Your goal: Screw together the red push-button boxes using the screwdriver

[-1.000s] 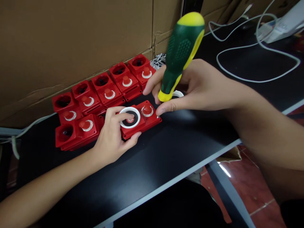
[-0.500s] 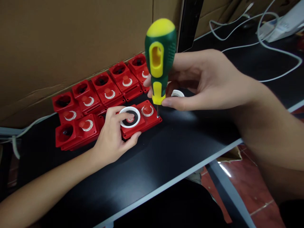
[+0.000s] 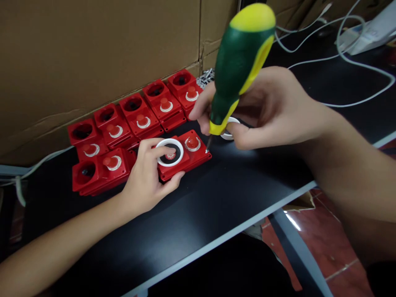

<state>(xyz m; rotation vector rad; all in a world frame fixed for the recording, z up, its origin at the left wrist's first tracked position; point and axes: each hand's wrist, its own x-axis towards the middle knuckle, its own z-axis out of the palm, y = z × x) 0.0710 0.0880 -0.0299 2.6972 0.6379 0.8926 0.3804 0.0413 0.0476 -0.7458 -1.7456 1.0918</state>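
My left hand grips a red alarm-like housing lying on the black table, one finger resting on the dark disc inside its white ring. A small red dome sits at the housing's right half. In my right hand is a green and yellow screwdriver, tilted with its top leaning right. Its shaft reaches down to a screw at the housing's right corner; whether the tip touches it I cannot tell. Another white ring lies partly hidden behind my right fingers.
Several similar red housings with open round sockets stand in a row along a cardboard wall. One more lies left of my left hand. A heap of screws is behind my right hand. White cables loop at the back right.
The screwdriver has gone from upright to tilted, its handle moving up and right and turning. My right hand's grip has shifted. My left hand and the housing stay nearly still.
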